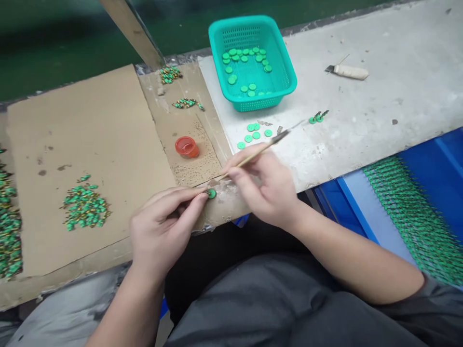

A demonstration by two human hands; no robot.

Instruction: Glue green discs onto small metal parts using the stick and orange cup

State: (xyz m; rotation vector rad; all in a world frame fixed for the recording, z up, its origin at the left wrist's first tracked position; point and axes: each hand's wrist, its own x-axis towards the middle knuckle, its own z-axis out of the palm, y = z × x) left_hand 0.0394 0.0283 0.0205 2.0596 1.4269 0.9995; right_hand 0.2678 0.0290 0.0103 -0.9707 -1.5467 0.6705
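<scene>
One green disc (211, 193) is pinched in the left hand (162, 231) fingertips at the bench edge; the right hand (265, 185), closed on a brush (253, 154), may slip; the disc could drop past the cardboard (90, 144).

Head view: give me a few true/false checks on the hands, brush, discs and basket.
1. The left hand pinches a small green disc. True.
2. The right hand holds a pair of scissors. False: it holds a thin brush.
3. The teal basket is empty. False: green discs lie in it.
4. A small red cup sits on the cardboard. True.
5. Loose green discs lie on the bench in front of the basket. True.
</scene>
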